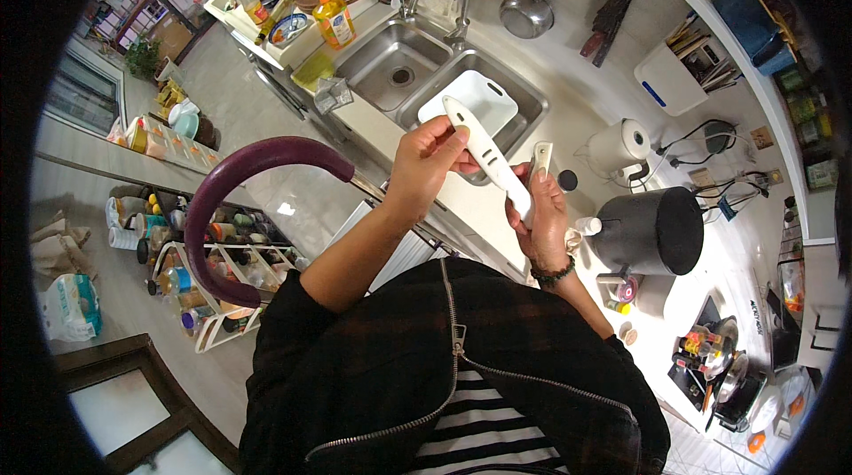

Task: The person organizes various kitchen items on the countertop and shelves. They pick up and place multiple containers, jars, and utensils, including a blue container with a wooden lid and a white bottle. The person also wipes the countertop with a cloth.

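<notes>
My left hand [427, 165] pinches the upper end of a long white plastic kitchen tool [489, 154] between thumb and fingers. Dark slots run along its middle, and a small hole shows near its tip. My right hand [547, 215] grips the tool's lower end. A second white handle-like piece [543, 154], with a small round rivet or hole at its tip, sticks up from the right hand. Fingers hide where the two pieces meet, so I cannot tell whether they are joined. Beneath the tool, a white plastic basin [480, 90] sits in the right bowl of the steel sink [536, 104].
A yellow soap bottle [334, 21] stands left of the sink, below the faucet [460, 28] side. On the right counter are a white kettle [619, 146], a large dark pot [649, 232] and a small dark lid [567, 180]. A purple curved handle [200, 222] arches at my left.
</notes>
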### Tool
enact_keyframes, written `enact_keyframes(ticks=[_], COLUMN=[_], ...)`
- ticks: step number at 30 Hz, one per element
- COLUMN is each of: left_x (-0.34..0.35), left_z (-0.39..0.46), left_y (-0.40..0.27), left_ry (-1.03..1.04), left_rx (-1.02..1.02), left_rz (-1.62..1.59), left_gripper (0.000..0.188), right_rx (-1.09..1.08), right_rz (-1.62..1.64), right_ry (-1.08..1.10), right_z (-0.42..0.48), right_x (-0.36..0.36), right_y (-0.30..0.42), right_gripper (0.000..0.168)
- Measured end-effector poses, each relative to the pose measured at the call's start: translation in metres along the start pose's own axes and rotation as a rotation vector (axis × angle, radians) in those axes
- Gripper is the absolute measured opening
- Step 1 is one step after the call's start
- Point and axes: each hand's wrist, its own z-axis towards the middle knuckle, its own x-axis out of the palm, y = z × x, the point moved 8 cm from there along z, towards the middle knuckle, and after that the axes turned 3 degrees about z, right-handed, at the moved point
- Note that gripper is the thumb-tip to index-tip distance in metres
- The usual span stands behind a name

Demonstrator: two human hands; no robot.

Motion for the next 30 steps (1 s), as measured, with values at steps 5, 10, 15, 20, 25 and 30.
enact_keyframes(ticks=[5,10,15,20,25,30], left_x=[0.001,-0.015,-0.068,-0.145,-0.190,-0.234], left_z=[-0.002,-0.015,-0.043,-0.071,-0.068,-0.057], left_y=[-0.019,-0.078,-0.172,-0.215,-0.202,-0.152], left_ry=[0.034,0.073,-0.170,-0.412,-0.408,-0.291], left_rx=[-0.005,0.133,0.434,0.395,0.177,-0.042], left_rz=[0.040,0.288,0.877,1.320,1.558,1.289], left_gripper=[0.028,0.036,0.019,0.021,0.024,0.030], right_rx=[-0.038,-0.079,-0.445,-0.693,-0.814,-0.729], right_rz=[-0.009,-0.042,-0.152,-0.640,-0.920,-1.501], right_ry=[0.011,0.100,0.083,-0.166,-0.213,-0.529], right_z=[0.003,0.008,0.016,0.035,0.124,0.208], right_x=[0.012,0.030,0.053,0.081,0.092,0.114], right_y=[0.004,0.040,0.147,0.276,0.360,0.362], right_gripper=[0.038,0.033,0.028,0.036,0.029,0.035])
